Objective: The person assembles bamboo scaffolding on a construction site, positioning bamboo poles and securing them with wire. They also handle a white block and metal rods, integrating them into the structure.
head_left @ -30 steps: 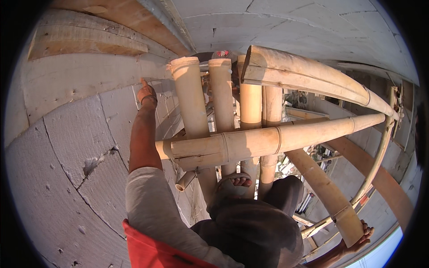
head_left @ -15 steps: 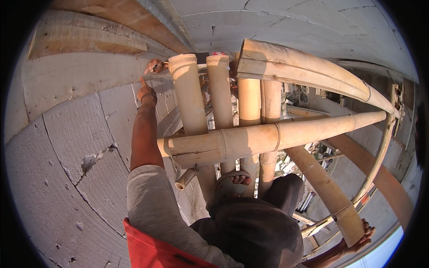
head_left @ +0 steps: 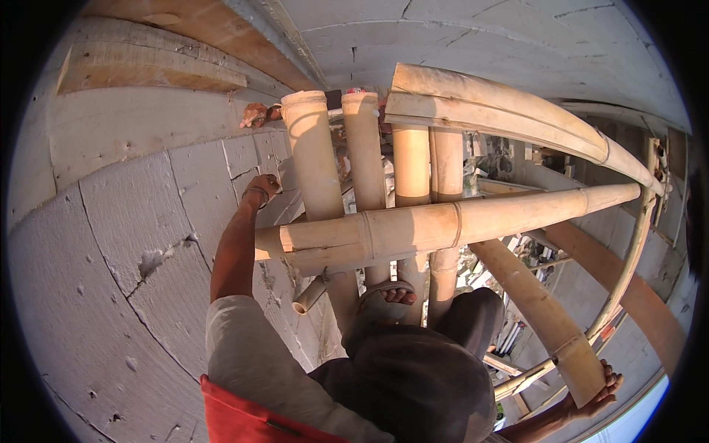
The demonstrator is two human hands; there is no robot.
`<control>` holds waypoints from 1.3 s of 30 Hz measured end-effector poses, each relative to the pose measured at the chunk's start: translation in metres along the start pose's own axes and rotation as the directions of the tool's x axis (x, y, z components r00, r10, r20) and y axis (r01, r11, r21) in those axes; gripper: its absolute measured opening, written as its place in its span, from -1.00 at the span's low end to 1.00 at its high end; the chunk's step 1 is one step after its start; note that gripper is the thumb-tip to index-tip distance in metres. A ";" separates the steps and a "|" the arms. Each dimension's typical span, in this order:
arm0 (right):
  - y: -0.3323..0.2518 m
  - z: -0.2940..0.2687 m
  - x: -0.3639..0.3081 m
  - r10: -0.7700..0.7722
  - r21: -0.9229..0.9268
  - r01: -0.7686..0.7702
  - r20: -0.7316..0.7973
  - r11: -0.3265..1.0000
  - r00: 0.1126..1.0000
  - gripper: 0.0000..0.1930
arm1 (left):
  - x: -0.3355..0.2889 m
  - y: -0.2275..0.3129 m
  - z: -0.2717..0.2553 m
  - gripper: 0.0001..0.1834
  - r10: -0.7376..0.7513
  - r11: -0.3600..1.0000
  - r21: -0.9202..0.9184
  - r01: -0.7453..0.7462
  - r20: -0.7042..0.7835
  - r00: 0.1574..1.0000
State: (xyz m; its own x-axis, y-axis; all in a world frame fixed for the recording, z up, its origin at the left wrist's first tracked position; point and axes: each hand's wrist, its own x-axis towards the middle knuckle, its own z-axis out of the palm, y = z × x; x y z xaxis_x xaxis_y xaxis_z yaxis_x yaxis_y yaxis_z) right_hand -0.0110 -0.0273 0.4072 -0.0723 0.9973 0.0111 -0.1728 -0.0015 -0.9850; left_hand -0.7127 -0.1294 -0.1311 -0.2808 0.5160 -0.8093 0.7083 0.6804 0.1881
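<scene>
A: What is the right hand doing?
B: Gripping. Its fingers curl round the edge of a flat bamboo strip at the lower end. From those fingers the strip slants up and leftward, passing behind a thick crossing pole.
A: And the left hand?
B: Its fingers are partly bent. I can't tell whether they hold anything or touch the grey block wall beside them.
A: What's nearest to them?
B: Just to their right, the leftmost upright bamboo pole. The crossing pole begins a little below them and runs off to the right.
A: Anything above?
B: Another person's hand, near the wall, and further up and left a wooden board. Well to their right, higher up, a large curved bamboo piece arches.
A: Where's the sandalled foot?
B: Below the crossing pole, well apart from both hands' fingers, over the upright poles.
</scene>
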 end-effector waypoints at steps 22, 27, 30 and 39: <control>0.019 -0.014 -0.002 -0.166 -0.069 0.156 -0.186 0.985 0.968 -0.54 | -0.150 0.054 0.043 -0.76 -0.119 0.959 -0.259 -0.117 -0.740 0.662; 0.019 -0.011 0.002 -0.159 -0.043 0.158 -0.023 0.987 0.987 -0.52 | -0.149 0.054 0.044 -0.74 -0.114 0.963 -0.247 -0.112 -0.744 0.659; 0.020 -0.011 0.003 -0.173 -0.090 0.167 -0.075 0.982 0.982 -0.51 | -0.146 0.050 0.049 -0.72 -0.090 0.967 -0.218 -0.133 -0.776 0.624; 0.026 -0.014 0.003 -0.222 -0.159 0.184 -0.267 0.970 0.938 -0.50 | -0.153 0.056 0.044 -0.72 -0.129 0.972 -0.225 -0.063 -0.740 0.660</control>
State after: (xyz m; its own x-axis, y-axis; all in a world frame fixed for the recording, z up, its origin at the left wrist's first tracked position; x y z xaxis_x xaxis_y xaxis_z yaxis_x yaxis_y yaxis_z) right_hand -0.0023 -0.0236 0.3796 0.2331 0.9552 0.1825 -0.0249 0.1935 -0.9808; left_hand -0.6017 -0.1933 -0.0210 -0.7558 0.6382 -0.1463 0.5607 0.7463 0.3587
